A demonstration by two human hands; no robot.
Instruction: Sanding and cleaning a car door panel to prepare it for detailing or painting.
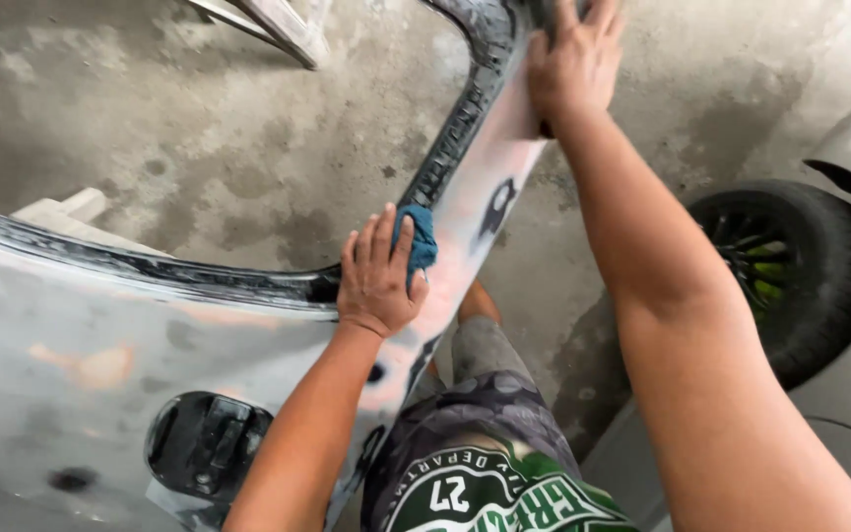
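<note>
Hands on a sanded grey car door panel, patched with pinkish primer; left hand lies flat, fingers together, pressing a folded blue cloth against the panel's upper frame beside the black window-edge trim; cloth shows only past the fingertips. Right hand further up the same frame, fingers curled over its edge, gripping it. Black recessed door-handle pocket lower left on the panel. Stained concrete floor beneath; black tyre of a grey vehicle at right, well apart from both hands.
</note>
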